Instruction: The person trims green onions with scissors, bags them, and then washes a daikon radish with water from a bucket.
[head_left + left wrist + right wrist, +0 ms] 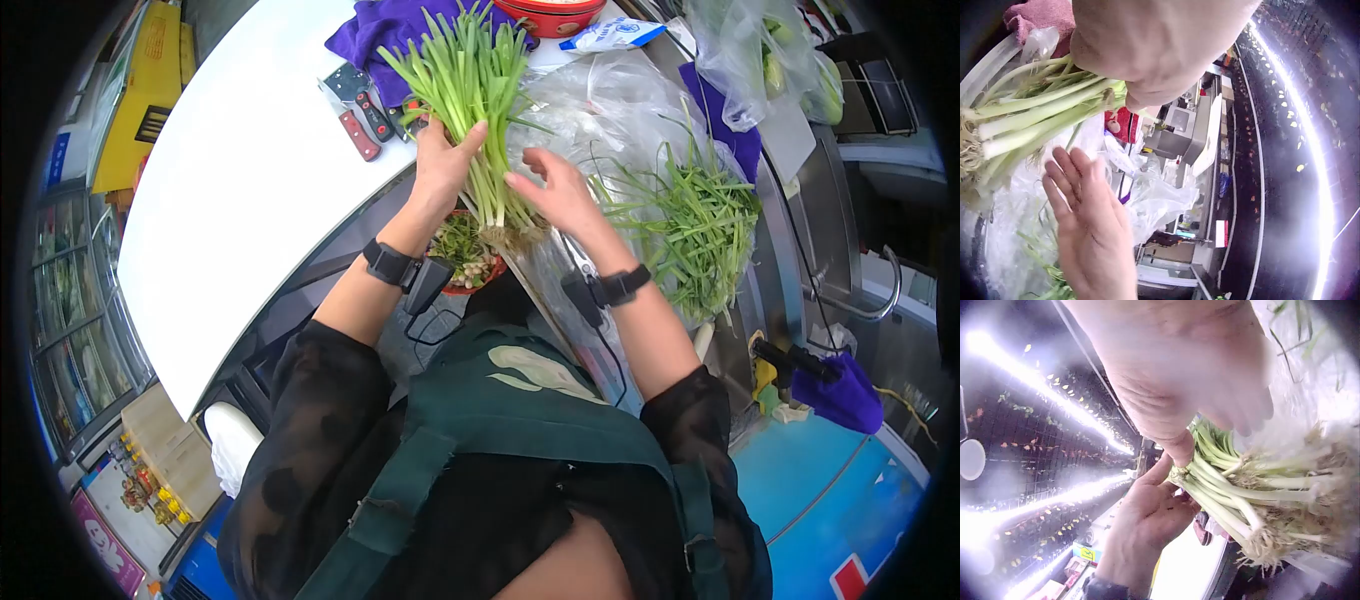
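Observation:
A bunch of scallions (478, 85) stretches over the table's front edge, leaves away from me and pale stalks with their stringy roots (512, 238) toward my body. My left hand (440, 165) grips the bunch about the middle, thumb across the stalks. To the right of the stalks is my right hand (565, 192), its fingers loosely bent and its thumb close beside them. Seen from the left wrist, that right hand (1094, 231) shows its palm with nothing in it. Some of the left fingers are hidden behind the bunch.
Loose green leaves (700, 225) lie on clear plastic sheeting (600, 95) at right. Left of the bunch are a red-handled knife (358, 135) and a purple cloth (370, 35). A red bowl (555, 18) stands behind. Below the edge, a red basket (490, 272) holds greens.

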A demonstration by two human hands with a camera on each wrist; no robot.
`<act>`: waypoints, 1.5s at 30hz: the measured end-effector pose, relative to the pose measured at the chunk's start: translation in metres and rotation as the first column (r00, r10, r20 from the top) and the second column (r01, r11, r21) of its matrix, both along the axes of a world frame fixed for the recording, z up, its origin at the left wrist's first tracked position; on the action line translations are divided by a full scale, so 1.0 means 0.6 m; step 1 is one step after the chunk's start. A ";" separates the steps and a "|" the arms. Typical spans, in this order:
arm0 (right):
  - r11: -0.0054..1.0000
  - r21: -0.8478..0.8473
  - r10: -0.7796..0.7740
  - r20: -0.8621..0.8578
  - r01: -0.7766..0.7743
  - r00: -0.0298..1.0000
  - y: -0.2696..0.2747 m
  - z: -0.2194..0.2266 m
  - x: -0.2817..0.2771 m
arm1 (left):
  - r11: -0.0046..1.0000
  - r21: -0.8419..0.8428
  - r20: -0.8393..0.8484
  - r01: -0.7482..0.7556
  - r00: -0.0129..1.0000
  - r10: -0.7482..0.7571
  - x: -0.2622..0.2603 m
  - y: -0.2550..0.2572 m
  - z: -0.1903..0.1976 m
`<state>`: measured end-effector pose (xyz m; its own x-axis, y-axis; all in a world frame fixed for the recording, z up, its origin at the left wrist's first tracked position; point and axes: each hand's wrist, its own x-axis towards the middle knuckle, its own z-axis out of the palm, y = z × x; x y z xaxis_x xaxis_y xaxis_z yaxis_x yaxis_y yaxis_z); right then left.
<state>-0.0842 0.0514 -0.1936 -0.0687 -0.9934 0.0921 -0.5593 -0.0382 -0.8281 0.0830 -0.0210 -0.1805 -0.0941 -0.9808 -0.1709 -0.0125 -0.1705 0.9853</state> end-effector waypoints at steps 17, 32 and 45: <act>0.983 0.175 -0.038 -0.042 0.044 0.998 -0.037 0.052 0.079 | 0.996 0.089 -0.031 0.013 0.999 -0.010 0.055 0.047 -0.014; 0.921 0.284 0.336 -0.241 -0.265 0.910 0.085 0.048 0.016 | 0.994 0.109 0.125 0.021 0.992 -0.035 0.053 0.063 0.002; 0.993 0.075 0.103 -0.154 -0.092 0.983 0.011 0.015 0.027 | 0.958 0.267 -0.193 0.107 0.980 -0.056 0.033 0.117 0.025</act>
